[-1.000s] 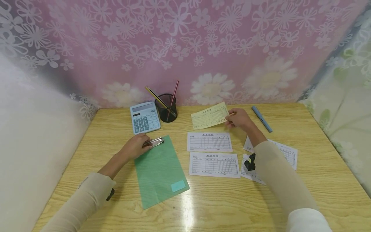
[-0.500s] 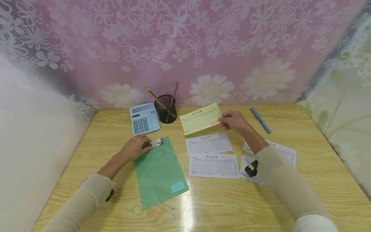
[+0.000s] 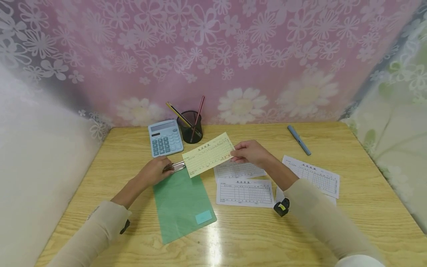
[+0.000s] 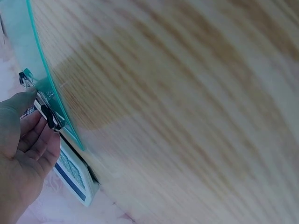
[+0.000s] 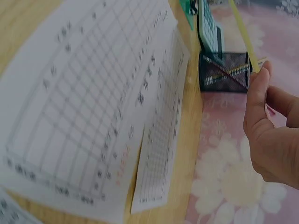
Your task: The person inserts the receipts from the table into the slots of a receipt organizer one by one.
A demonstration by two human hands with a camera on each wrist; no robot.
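Observation:
My left hand [image 3: 154,171] pinches the metal clip [image 3: 175,166] at the top of a green clipboard [image 3: 183,204] lying on the table; thumb and fingers are on the clip in the left wrist view too. A light blue sticky label [image 3: 204,217] marks the board's lower right corner. My right hand [image 3: 251,153] pinches a yellow receipt slip [image 3: 208,155] by its right end. The slip's left end overlaps the clip and the board's top edge in the head view. Seen from the right wrist, the yellow slip [image 5: 244,35] is edge-on between thumb and fingers.
White receipt slips lie on the table [image 3: 106,178]: one [image 3: 245,192] at the middle, one [image 3: 240,171] partly behind the yellow slip, others [image 3: 311,176] under the right forearm. Behind stand a blue calculator [image 3: 165,138] and a mesh pencil cup [image 3: 191,129]. A blue pen [image 3: 298,140] lies back right.
My right hand has carried the yellow slip left and nearer, from behind the white slips to over the clip. The upper white slip has turned slightly. My left hand stays on the clip.

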